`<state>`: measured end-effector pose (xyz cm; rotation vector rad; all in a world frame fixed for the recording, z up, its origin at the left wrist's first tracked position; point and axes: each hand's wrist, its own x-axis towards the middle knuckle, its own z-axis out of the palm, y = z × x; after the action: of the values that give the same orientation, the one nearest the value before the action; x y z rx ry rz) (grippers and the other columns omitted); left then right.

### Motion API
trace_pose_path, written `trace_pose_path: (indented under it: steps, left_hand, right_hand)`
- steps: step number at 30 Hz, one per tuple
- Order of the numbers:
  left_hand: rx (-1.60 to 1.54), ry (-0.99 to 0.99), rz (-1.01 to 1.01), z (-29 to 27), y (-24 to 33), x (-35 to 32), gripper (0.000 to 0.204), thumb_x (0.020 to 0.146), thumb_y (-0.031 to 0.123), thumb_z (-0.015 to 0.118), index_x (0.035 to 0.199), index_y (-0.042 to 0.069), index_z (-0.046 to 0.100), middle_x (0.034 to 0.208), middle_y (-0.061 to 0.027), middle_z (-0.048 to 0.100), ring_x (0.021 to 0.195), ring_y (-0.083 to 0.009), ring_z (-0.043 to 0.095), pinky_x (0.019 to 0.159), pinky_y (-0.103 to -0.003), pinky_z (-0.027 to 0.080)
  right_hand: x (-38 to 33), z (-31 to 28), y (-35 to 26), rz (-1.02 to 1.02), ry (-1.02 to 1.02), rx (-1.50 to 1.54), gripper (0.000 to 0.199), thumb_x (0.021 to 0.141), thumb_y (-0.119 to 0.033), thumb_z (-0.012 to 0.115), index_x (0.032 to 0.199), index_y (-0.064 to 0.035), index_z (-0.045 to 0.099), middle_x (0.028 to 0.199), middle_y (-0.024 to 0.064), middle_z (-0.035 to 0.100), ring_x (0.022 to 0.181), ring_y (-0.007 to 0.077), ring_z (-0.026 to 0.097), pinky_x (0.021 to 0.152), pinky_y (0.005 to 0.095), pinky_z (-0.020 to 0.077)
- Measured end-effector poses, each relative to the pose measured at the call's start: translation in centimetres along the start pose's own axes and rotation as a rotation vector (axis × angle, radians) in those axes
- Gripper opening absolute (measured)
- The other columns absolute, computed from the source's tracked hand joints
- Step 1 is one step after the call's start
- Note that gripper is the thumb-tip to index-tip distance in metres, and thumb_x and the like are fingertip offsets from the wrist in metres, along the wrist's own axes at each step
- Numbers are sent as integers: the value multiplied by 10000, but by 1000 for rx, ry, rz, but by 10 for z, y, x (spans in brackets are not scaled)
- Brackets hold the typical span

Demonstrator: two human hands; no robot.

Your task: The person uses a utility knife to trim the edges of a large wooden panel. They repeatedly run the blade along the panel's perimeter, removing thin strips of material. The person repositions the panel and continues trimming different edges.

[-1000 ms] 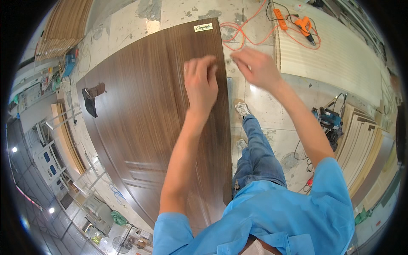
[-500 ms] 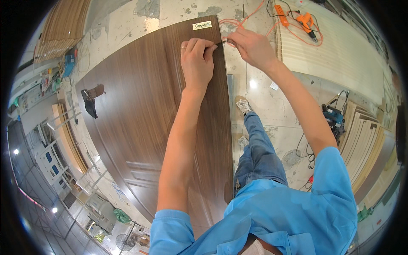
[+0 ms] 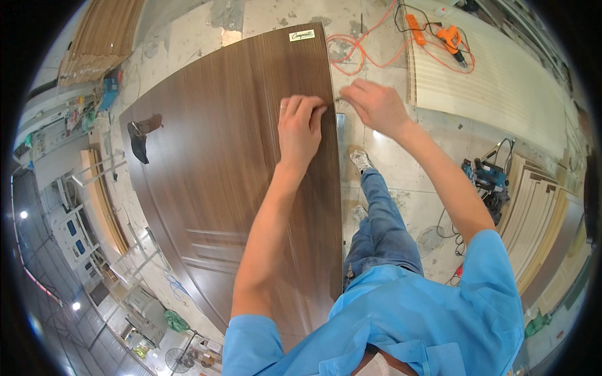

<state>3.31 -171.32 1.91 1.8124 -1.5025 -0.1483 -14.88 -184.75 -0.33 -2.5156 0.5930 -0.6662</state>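
A large brown wood-grain door panel (image 3: 232,131) lies in front of me, with a small pale label (image 3: 301,36) at its far right corner. Over the panel, close to its right edge, my left hand (image 3: 300,128) is pinched; what its fingertips hold, if anything, is hidden. Just past that edge my right hand (image 3: 378,109) is also pinched, and a thin dark piece (image 3: 340,98) pokes out at its fingertips. A gap separates the two hands. On the panel's left side lies a black pointed object (image 3: 138,143) next to a brown patch.
An orange heat gun (image 3: 450,39) and an orange power strip (image 3: 414,29) rest on pale ribbed panels (image 3: 489,81) at the far right. A blue power tool (image 3: 490,174) stands beside stacked boards (image 3: 533,207). An orange cord (image 3: 357,47) loops over the floor.
Both hands have come nearer to me along the panel's right edge. The thin dark piece that spanned between them now shows only at my right fingertips.
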Motion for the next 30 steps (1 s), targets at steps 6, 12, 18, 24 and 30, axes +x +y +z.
trace_pose_path:
  steps: [6, 12, 18, 24, 30]
  left_hand:
    - [101, 131, 23, 29, -33, 84, 89, 917, 42, 797, 1001, 73, 793, 1017, -80, 728, 992, -326, 653, 886, -435, 539]
    - [53, 127, -10, 34, -40, 89, 93, 912, 71, 826, 1004, 72, 810, 1014, -68, 744, 995, -310, 668, 898, -420, 541]
    - [17, 104, -33, 23, -28, 53, 98, 889, 14, 820, 970, 63, 793, 985, -77, 725, 963, -316, 661, 859, -430, 537]
    - [-8, 81, -60, 13, -16, 23, 105, 892, -3, 814, 977, 50, 783, 995, -86, 724, 952, -312, 656, 855, -423, 529]
    - [-5, 61, -58, 5, -4, -9, 117, 895, -14, 815, 988, 42, 773, 1006, -86, 726, 943, -300, 647, 850, -416, 523]
  right_hand:
    - [76, 11, 50, -24, 221, -122, 124, 985, -140, 696, 1100, -151, 743, 954, 28, 703, 940, 257, 735, 682, 423, 614]
    - [79, 20, 59, -25, 207, -166, 191, 945, -82, 701, 1120, -142, 747, 974, 30, 718, 970, 246, 740, 727, 406, 621]
    - [51, 23, 38, -18, 136, -125, 228, 934, -50, 692, 1147, -119, 738, 976, 52, 719, 929, 266, 740, 716, 394, 620]
    - [27, 21, 12, -3, 119, -93, 216, 886, -43, 703, 1087, -111, 738, 934, 39, 679, 892, 243, 728, 686, 376, 624]
    - [-3, 16, -11, -1, 73, -57, 240, 873, -25, 702, 1103, -91, 721, 943, 49, 679, 914, 240, 722, 700, 377, 625]
